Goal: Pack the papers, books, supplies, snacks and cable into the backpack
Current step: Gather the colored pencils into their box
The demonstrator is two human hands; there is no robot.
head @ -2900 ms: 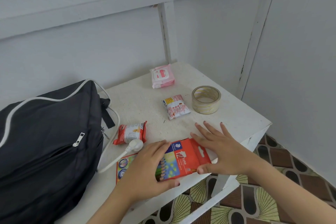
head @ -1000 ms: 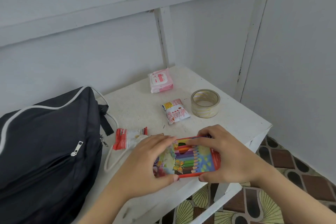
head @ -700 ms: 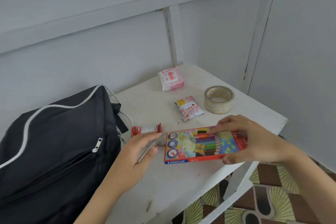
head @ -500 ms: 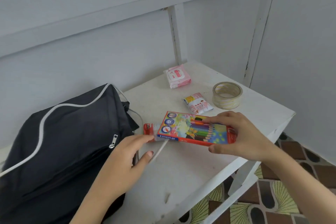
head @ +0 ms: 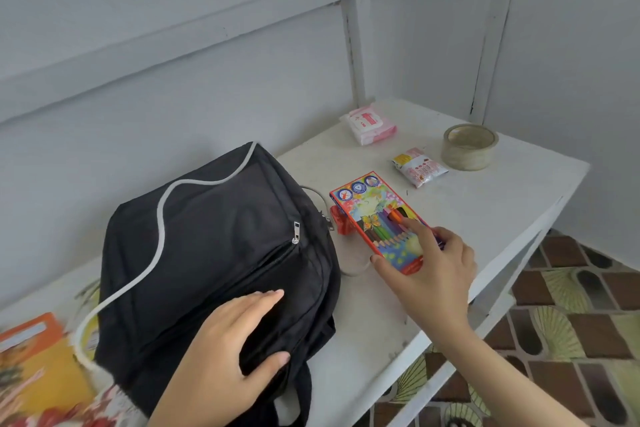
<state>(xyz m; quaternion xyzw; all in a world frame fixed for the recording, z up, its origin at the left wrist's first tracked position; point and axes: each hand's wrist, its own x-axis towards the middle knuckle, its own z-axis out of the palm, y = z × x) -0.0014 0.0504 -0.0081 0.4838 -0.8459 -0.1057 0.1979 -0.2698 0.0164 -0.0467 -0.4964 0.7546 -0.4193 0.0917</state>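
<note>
Two hands are working: left hand is resting open-fingered on the black backpack near the front edge of the table; right hand is pinching the coloured-pencil box, seemingly raised, beside it.

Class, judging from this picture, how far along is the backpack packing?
Done: nothing visibly packed. In hand: the right hand grips the pencil box; the left hand rests on the backpack. Left: tape roll, snack packet, pink pack and orange book lie outside.

My left hand is resting on the backpack; right of it my right hand is holding the pencil box, with snack packet, tape roll and tissue pack lying behind.
</note>
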